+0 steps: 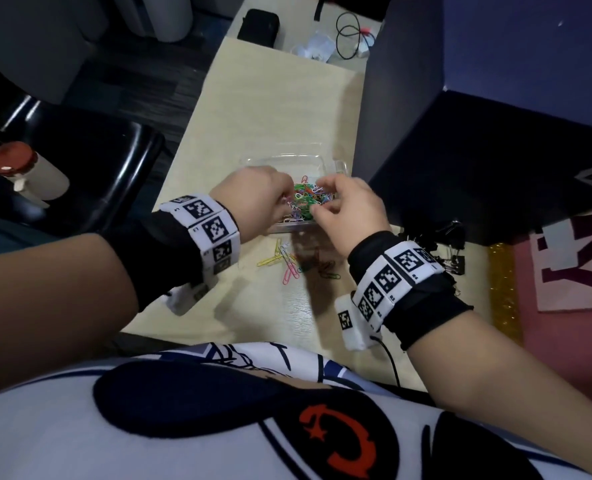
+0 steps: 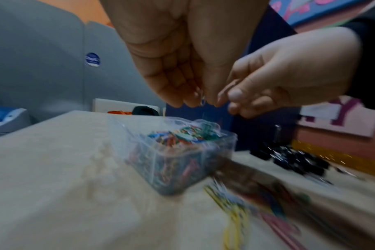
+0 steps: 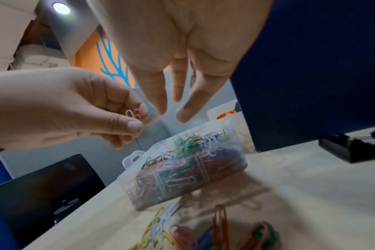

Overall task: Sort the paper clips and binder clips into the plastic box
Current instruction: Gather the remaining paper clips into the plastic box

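1. Clear plastic box (image 1: 336, 167) sits on the pale wooden worktop (image 1: 253, 109), its near part heaped with coloured paper clips (image 1: 305, 199) that rise above the rim.
2. Above that heap, the left hand (image 1: 253, 202) pinches a few small clips (image 3: 137, 115) between thumb and curled fingers; the right wrist view shows a white one and a reddish one there.
3. Facing it over the box, the right hand (image 1: 348, 211) holds nothing that can be seen; its fingers (image 3: 158, 94) point down, slightly apart, in the right wrist view.
4. Just in front of the box, toward the person, loose paper clips (image 1: 289, 263) lie scattered on the worktop: yellow, pink, white, red, green.
5. To the right of the box, partly hidden behind the right wrist, a pile of black binder clips (image 1: 450, 233) rests on the worktop beside a dark blue partition (image 1: 478, 133).
6. Far beyond the box, at the worktop's far end, lie a black case (image 1: 258, 27) and a looped cable (image 1: 350, 34).
7. Left of the box, off the worktop, stands a black chair (image 1: 107, 174).
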